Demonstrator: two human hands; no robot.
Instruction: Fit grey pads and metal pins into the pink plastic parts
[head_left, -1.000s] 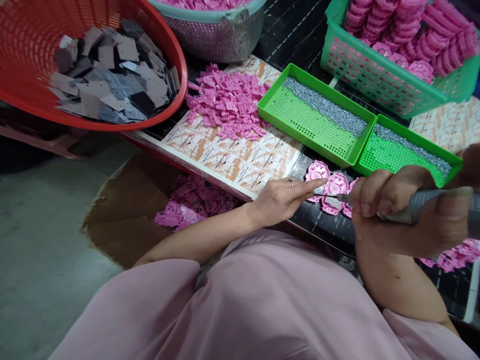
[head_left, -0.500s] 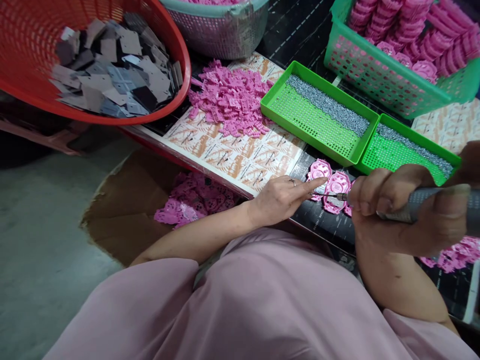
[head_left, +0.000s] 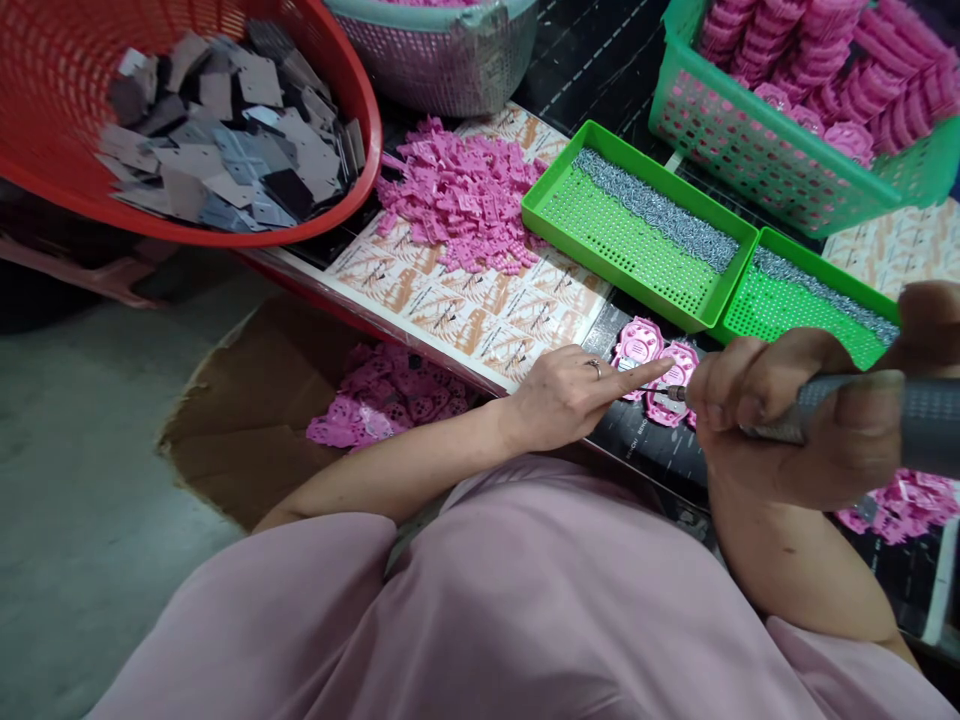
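Black tabletop (head_left: 652, 455), right of centre; right hand (head_left: 817, 455) wrapped round grey screwdriver (head_left: 928, 425), lying sideways, bit pointing left over pink case (head_left: 675, 376); case between both hands, left hand (head_left: 551, 402) index extended, can't tell if gripping

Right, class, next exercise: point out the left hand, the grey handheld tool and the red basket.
Left hand (head_left: 553, 400): head view, on the back of the hand.
Grey handheld tool (head_left: 930, 425): head view, on its thick body.
Red basket (head_left: 45, 90): head view, on its bare inner wall.
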